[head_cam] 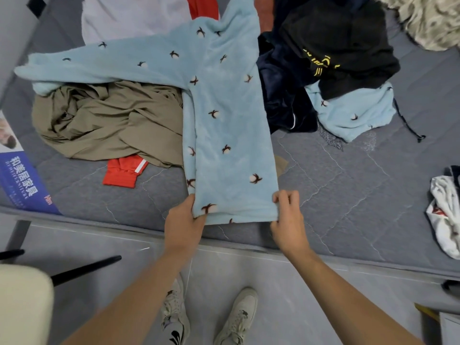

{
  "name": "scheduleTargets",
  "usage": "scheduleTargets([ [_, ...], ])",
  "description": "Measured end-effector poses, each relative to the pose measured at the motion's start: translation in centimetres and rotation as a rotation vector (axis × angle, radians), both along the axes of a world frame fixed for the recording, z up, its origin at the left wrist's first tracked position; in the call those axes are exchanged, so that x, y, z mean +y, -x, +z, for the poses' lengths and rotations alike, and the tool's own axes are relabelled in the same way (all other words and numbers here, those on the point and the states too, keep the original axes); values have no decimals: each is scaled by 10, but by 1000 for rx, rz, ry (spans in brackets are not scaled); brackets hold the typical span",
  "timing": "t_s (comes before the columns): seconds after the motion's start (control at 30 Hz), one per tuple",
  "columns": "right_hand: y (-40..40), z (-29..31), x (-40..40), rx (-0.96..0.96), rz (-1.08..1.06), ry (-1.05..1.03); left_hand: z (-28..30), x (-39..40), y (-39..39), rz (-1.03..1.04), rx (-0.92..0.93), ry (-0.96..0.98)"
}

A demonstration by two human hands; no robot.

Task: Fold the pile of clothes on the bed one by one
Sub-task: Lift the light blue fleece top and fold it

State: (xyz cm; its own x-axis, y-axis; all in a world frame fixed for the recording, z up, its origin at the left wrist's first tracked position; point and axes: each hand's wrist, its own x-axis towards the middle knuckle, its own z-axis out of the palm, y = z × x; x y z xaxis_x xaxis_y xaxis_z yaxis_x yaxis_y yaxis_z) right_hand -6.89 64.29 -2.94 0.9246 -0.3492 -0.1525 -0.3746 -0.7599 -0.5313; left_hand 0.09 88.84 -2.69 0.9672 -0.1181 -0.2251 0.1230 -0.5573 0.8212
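Observation:
A light blue fleece top (224, 115) with small dark-and-white motifs lies lengthwise on the grey mattress (348, 185), folded in half along its length, one sleeve stretched out to the left. My left hand (185, 220) grips its near left hem corner. My right hand (288, 215) pinches the near right hem corner. Both corners sit at the bed's near edge. The sleeve lies over an olive garment (109, 123).
A red piece (123, 171) lies under the olive garment. Black (343, 46) and navy clothes (281, 95) and a matching blue fleece piece (353, 113) are piled to the right. A white garment (445, 212) sits far right, a lavender one (132, 16) at the back. A chair (22, 305) stands left.

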Motion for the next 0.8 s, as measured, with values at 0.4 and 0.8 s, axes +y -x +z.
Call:
scheduleTargets([
  [0.4,3,-12,-6,-138,33,-152,-7,12,-21,-107,-45,-206],
  [0.8,30,-31,-14,237,246,-159,-18,28,19,-109,126,-392],
])
